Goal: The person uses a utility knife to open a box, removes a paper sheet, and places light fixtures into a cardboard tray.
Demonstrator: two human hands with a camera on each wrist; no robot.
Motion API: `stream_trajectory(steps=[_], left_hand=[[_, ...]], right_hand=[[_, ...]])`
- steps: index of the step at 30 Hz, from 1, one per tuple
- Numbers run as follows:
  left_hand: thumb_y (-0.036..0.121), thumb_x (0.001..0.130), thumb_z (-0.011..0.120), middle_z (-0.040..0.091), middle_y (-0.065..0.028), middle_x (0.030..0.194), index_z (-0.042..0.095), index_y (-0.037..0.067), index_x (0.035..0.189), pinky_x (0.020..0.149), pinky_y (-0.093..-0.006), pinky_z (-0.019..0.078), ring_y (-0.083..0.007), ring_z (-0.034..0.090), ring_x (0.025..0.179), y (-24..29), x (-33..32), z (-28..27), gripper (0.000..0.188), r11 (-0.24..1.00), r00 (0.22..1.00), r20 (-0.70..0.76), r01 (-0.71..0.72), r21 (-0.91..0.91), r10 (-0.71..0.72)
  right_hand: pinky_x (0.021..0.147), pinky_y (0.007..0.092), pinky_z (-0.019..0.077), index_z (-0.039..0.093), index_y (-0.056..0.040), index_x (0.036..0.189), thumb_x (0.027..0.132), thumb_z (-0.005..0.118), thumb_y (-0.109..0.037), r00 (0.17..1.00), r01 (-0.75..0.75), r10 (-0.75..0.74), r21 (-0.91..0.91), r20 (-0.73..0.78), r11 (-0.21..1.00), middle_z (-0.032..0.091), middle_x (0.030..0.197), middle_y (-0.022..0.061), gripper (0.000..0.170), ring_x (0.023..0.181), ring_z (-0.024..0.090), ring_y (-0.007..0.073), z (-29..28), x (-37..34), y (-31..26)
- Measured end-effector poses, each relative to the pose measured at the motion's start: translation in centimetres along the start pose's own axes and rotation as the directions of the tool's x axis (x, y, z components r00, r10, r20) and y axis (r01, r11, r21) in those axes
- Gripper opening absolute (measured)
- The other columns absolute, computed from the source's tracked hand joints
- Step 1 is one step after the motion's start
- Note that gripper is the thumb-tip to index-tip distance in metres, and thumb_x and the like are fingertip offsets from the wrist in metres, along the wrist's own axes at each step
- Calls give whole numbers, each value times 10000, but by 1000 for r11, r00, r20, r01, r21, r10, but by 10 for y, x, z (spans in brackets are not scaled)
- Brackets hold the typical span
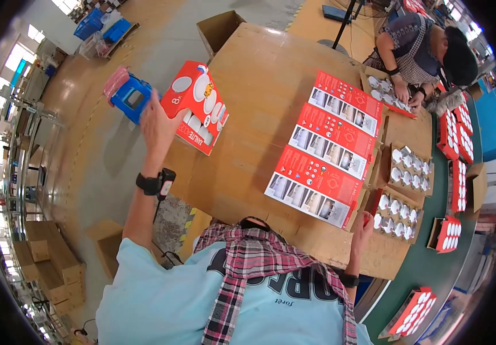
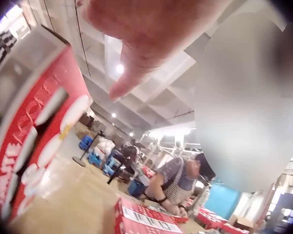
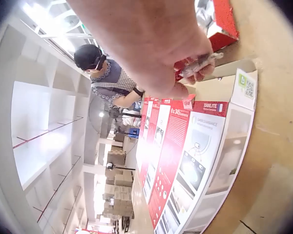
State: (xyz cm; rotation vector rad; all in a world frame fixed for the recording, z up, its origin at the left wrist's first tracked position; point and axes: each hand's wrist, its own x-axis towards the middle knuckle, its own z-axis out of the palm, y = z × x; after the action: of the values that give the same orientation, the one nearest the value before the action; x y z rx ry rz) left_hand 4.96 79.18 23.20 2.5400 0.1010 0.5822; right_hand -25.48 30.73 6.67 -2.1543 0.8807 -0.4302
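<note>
Over the table's left edge, my left hand grips a blue tape dispenser carrying pinkish tape; the fingers are partly hidden behind it. Beside that hand an upright red box stands on the table, also close by in the left wrist view as a printed box. Three red and white boxes lie side by side. By their near right corner is my right hand. In the right wrist view its curled fingers pinch a small crumpled translucent piece, above an end flap.
Two cartons of round white lamps lie along the table's right side. Across the table a person handles another lamp tray. A green surface with red trays runs beyond. An open carton stands off the far left corner.
</note>
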Motion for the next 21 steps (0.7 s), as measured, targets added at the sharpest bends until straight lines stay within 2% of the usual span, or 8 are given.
stream_trajectory(steps=[1, 4, 10, 13, 16, 17, 20, 21], left_hand=[[277, 646, 829, 523, -166, 1246, 477, 34, 1283, 1056, -492, 266, -317, 373, 1290, -11, 4, -2, 766, 976, 975, 186, 154, -155, -124], [223, 650, 805, 613, -109, 1134, 560, 65, 1208, 1068, -443, 276, -276, 433, 1249, -23, 15, -22, 630, 948, 928, 370, 83, -308, 39], [-7, 674, 647, 472, -97, 1349, 571, 152, 1236, 1082, -433, 278, -303, 324, 1330, -20, 27, -55, 589, 751, 616, 533, -658, -57, 580], [-41, 687, 597, 328, -139, 1446, 586, 170, 1241, 1102, -412, 272, -319, 314, 1345, -40, 34, -43, 593, 771, 742, 321, -634, 52, 589], [-9, 720, 593, 257, -172, 1475, 574, 182, 1273, 1128, -390, 229, -326, 274, 1366, -76, 46, -13, 585, 897, 897, 192, -338, -283, 399], [61, 801, 598, 252, -204, 1469, 501, 116, 1336, 1123, -375, 242, -319, 262, 1373, -69, 44, -15, 547, 926, 968, 156, -131, -354, 197], [245, 814, 675, 224, -224, 1473, 408, -27, 1350, 1108, -406, 249, -346, 204, 1387, -95, 45, 22, 658, 898, 999, -45, -26, -438, 7], [305, 795, 719, 325, -235, 1416, 371, -127, 1311, 1080, -399, 292, -332, 309, 1338, -97, 46, 27, 757, 916, 996, -64, 28, -401, -59]], right_hand=[[714, 288, 452, 572, -15, 1096, 965, 495, -179, 999, -3, 0, 62, 53, 998, 603, 873, 84, 224, 761, 540, 158, 2, 0, -2], [652, 235, 438, 565, -21, 1101, 981, 476, -179, 956, -177, 107, 248, 272, 952, 611, 864, 59, 217, 711, 524, 100, 9, -4, -55], [547, 168, 332, 558, -46, 1159, 983, 492, -219, 877, -245, -49, 532, 478, 811, 538, 831, -37, 256, 654, 443, 19, 86, -8, -157], [556, 181, 330, 531, -92, 1230, 990, 450, -269, 759, -154, -216, 491, 614, 857, 509, 824, -39, 308, 657, 404, 23, 134, -14, -228], [706, 272, 447, 473, -56, 1280, 979, 437, -360, 653, -2, -364, 483, 663, 876, 593, 939, 83, 429, 819, 547, 129, 181, -16, -288], [733, 292, 450, 467, -48, 1286, 974, 441, -380, 624, 16, -400, 501, 671, 865, 590, 913, 92, 457, 823, 551, 161, 197, -15, -303], [776, 334, 452, 477, -23, 1258, 964, 447, -418, 576, 77, -448, 500, 684, 863, 586, 865, 124, 492, 834, 559, 224, 249, -24, -329], [784, 345, 451, 485, -15, 1241, 962, 448, -426, 564, 91, -446, 485, 695, 870, 586, 854, 135, 498, 839, 561, 240, 267, -29, -329]])
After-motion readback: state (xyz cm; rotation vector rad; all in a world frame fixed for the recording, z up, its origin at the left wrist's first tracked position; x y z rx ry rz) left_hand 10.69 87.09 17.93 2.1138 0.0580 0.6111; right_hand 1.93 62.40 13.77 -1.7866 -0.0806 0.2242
